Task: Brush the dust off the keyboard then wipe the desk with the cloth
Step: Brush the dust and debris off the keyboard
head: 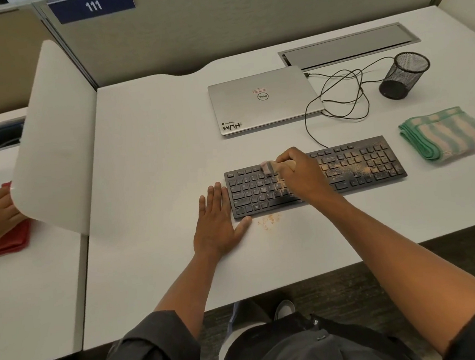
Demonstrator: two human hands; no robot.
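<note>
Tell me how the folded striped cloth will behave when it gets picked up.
The cloth is probably soft and floppy: its stacked layers would likely sag and unfold if lifted by one edge. It looks light. Dust on its near edge may shake off.

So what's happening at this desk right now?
A person is cleaning a dusty keyboard. The right hand grips a small brush over the keys, while the left hand lies flat beside the keyboard's left end. Dust covers the right side, and some lies on the desk. The folded cloth sits untouched.
</note>
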